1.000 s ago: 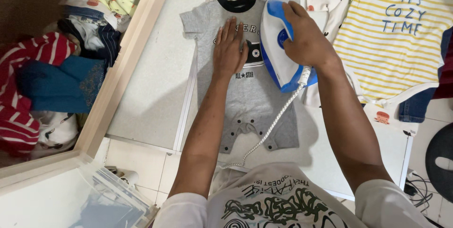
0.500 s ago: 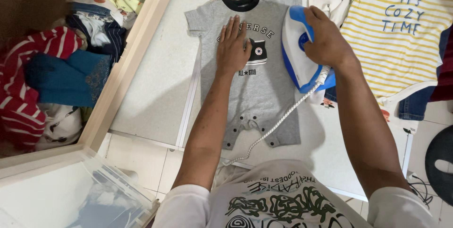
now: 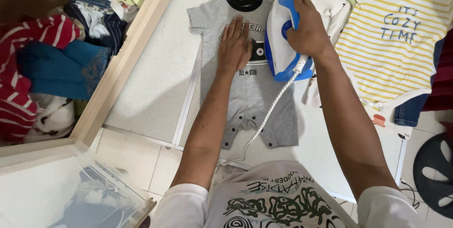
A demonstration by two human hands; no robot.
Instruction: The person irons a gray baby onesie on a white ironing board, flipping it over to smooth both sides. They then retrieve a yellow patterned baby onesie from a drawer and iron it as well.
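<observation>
Our left hand (image 3: 234, 46) lies flat, fingers spread, on the grey baby romper (image 3: 250, 96) laid out on the white desk (image 3: 155, 81); just beside it, our right hand (image 3: 307, 32) grips the blue-and-white iron (image 3: 279, 39) resting on the romper's chest.

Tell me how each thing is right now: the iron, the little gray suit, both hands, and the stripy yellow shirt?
Iron: flat on the gray romper, gripped.
Gray romper: spread flat, front up.
Left hand: pressed flat on the romper, fingers straight.
Right hand: closed around the iron's handle.
Yellow striped shirt: lying flat, untouched.
</observation>
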